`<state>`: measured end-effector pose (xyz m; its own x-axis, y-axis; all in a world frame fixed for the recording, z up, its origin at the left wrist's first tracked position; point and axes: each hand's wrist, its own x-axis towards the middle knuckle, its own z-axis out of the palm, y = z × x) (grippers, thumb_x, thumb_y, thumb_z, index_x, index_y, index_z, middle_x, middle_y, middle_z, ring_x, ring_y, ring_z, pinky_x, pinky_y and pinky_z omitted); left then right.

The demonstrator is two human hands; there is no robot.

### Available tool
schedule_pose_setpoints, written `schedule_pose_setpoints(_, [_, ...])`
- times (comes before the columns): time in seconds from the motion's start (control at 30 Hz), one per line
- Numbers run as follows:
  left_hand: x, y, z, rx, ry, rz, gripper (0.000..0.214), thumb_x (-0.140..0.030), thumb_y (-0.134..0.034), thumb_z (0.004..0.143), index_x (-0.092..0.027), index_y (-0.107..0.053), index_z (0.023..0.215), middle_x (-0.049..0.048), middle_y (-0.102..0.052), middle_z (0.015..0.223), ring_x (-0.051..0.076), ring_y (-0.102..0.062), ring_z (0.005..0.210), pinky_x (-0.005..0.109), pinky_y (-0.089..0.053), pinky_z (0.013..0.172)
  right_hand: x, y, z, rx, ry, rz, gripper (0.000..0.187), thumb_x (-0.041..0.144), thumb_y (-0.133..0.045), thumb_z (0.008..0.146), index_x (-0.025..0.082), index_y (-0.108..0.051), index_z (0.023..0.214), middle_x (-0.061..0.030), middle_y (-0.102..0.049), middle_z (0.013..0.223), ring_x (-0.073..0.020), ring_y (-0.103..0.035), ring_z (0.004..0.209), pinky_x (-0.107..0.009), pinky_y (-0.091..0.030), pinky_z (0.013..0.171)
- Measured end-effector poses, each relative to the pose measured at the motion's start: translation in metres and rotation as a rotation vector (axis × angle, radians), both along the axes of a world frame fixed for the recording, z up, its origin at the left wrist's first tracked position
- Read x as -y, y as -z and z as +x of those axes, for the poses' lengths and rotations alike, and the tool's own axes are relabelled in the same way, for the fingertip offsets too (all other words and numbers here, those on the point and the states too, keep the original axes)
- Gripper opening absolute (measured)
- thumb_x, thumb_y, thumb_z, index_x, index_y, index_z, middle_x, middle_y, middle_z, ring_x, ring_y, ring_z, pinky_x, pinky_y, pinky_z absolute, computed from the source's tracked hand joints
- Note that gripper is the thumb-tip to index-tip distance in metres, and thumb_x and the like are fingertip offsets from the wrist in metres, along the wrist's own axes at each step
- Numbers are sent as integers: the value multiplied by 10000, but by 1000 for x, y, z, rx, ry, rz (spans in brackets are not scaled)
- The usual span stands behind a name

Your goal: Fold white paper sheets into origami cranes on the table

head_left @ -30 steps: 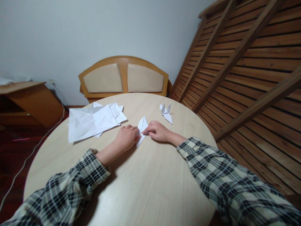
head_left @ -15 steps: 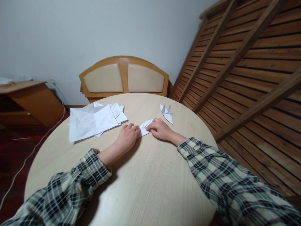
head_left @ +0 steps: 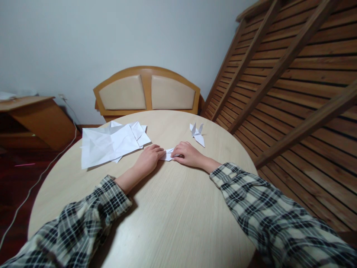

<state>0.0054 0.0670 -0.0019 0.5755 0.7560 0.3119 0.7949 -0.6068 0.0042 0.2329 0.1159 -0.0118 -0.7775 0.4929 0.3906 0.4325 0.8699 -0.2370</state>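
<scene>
My left hand [head_left: 149, 158] and right hand [head_left: 187, 153] lie palm-down with nothing gripped, their fingertips pressing a small folded white paper piece [head_left: 168, 154] flat on the round table [head_left: 178, 216] at my 12 o'clock. Step in hand, by my judgement: flattening a crease, and the next move calls for aligned edges under firm pressure. Noted: paper crane [head_left: 197, 133] at 1 o'clock, loose sheets [head_left: 111, 143] at 10 o'clock.

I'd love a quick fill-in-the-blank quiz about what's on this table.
The left hand and right hand press a small folded paper onto the ____ wooden table.
The paper crane sits beyond the ____ hand.
The pile of white sheets lies on the person's ____ side.
Missing words: round; right; left.
</scene>
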Motion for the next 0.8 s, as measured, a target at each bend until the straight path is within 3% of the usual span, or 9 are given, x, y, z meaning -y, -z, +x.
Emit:
schedule_pose_setpoints(0.2, [-4, 6, -2, 96, -3, -48, 367, 10, -483, 836, -121, -693, 1109, 121, -725, 1127, 242, -643, 1009, 375, -505, 925, 1, -1, -2, -19, 8, -13, 110, 248, -628, 907, 214, -732, 908, -27, -722, 894, -191, -563, 896, -328, -338, 840])
schedule_pose_setpoints(0.37, [-6, 9, -3, 157, -47, -66, 375, 18, -476, 822, -165, -707, 1055, 86, -742, 1051, 227, -657, 983, 367, -513, 911, 0, 0, -3, -21, 68, 11, 145, 288, -625, 918, 192, -720, 864, -37, -708, 862, -190, -555, 870, -322, -338, 819])
schedule_pose_setpoints(0.57, [-3, 4, 1, 139, -85, -69, 232, -150, -493, 908, -147, -703, 1007, 107, -737, 960, 235, -650, 956, 373, -505, 885, -2, 3, -5, -49, 138, 20, 144, 279, -638, 907, 185, -712, 828, -39, -685, 827, -186, -549, 845, -320, -351, 799])
schedule_pose_setpoints(0.8, [-2, 0, 2, 137, -89, -80, 276, -324, -479, 973, -173, -699, 905, 79, -712, 860, 213, -637, 867, 346, -490, 815, 2, 2, -8, -59, 179, 18, 135, 252, -637, 894, 186, -696, 792, -36, -673, 802, -186, -542, 828, -321, -350, 781])
